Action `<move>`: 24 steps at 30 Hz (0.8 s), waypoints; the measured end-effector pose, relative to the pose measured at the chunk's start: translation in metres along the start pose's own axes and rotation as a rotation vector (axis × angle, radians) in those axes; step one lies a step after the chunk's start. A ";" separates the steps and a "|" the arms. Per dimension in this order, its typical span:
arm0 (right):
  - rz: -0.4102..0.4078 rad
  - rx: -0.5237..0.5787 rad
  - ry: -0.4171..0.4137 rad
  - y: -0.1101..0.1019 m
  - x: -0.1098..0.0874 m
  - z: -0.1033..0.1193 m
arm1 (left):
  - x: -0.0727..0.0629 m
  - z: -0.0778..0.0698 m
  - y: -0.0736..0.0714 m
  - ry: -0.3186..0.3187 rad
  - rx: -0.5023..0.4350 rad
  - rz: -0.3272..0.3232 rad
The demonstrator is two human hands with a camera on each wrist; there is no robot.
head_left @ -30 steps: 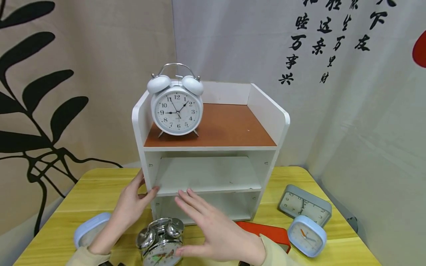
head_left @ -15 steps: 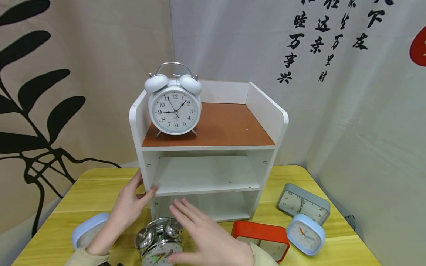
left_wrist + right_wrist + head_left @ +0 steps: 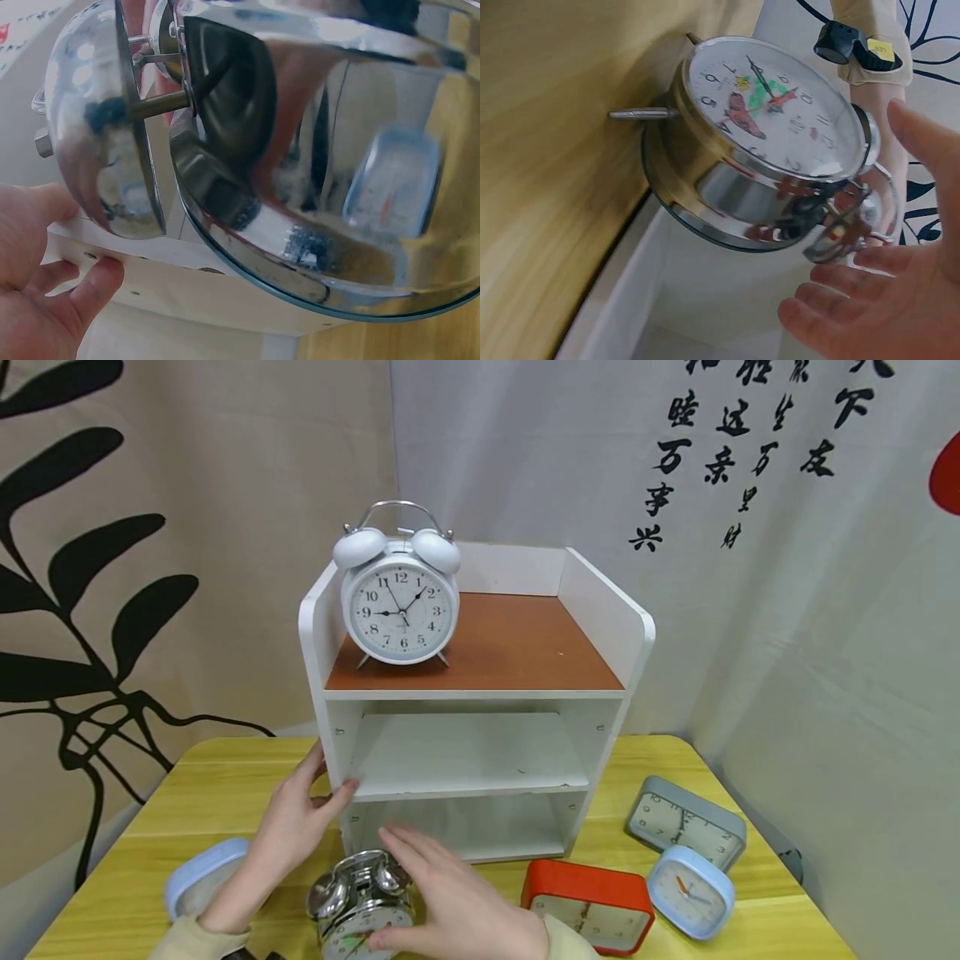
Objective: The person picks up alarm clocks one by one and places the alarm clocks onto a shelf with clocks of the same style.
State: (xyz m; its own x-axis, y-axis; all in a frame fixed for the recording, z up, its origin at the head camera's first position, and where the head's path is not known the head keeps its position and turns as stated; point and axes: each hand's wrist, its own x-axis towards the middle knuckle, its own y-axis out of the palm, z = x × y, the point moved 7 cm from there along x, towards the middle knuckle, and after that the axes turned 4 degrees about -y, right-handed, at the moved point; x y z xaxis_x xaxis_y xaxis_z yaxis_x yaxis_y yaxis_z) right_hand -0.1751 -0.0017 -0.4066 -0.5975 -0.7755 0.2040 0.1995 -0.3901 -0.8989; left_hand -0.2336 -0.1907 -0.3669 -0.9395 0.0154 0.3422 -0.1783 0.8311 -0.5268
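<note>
In the head view, a small white shelf unit stands on the table. My left hand holds its left side panel, with the thumb at the front edge and fingers along the outer side. A silver twin-bell alarm clock stands in front of the shelf's lower left. My right hand is beside this clock with fingers extended, the thumb in front of the dial. In the right wrist view, the right fingers are close to a bell of the silver clock; contact is unclear. A white twin-bell alarm clock stands on the brown top shelf.
To the right lie a red clock, a light blue clock and a grey clock, close together. Another light blue clock is partly behind the left forearm. Printed cloth hangs behind the table.
My right hand has moved left and down toward the silver alarm clock, uncovering more of the red clock. The left hand stays on the shelf panel.
</note>
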 end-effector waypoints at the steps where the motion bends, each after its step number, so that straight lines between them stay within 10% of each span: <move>1: -0.005 0.017 0.010 0.002 0.001 -0.001 | 0.000 0.000 0.000 0.000 0.001 0.001; 24: -0.033 0.406 0.169 0.029 0.018 -0.029 | 0.000 0.001 0.000 -0.022 -0.008 0.011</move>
State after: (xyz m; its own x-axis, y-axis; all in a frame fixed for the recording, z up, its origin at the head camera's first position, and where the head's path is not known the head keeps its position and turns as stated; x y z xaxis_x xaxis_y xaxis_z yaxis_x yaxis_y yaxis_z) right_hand -0.2027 -0.0129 -0.4402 -0.7204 -0.6806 0.1338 0.4467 -0.6028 -0.6611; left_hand -0.2343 -0.1909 -0.3680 -0.9475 0.0122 0.3194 -0.1659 0.8353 -0.5241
